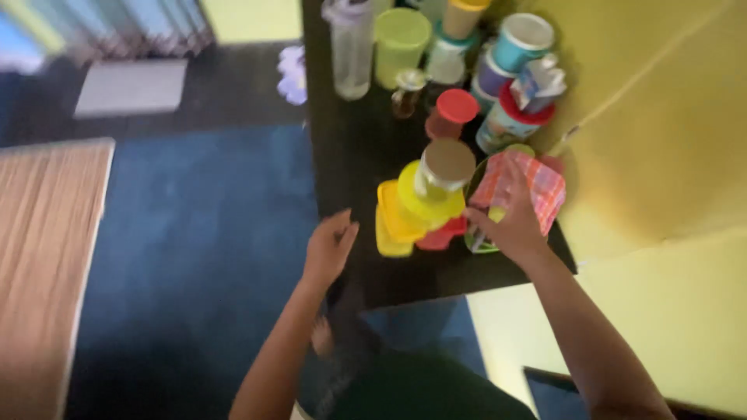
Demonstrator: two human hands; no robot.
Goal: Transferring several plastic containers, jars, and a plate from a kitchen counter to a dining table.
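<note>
Here, the left hand (329,247) hovers loosely open, fingers curled, over the dark table's (342,155) edge; just right, soft-edged yellow plastic lids (397,214) carry a glass jar (440,175) with a round tan lid; the right hand (510,222) pinches a checked pink cloth (537,183) against a green bowl (484,247).

A home: dark shelf (342,155) crowded with plastic containers (401,35), blue carpet (210,233).
</note>
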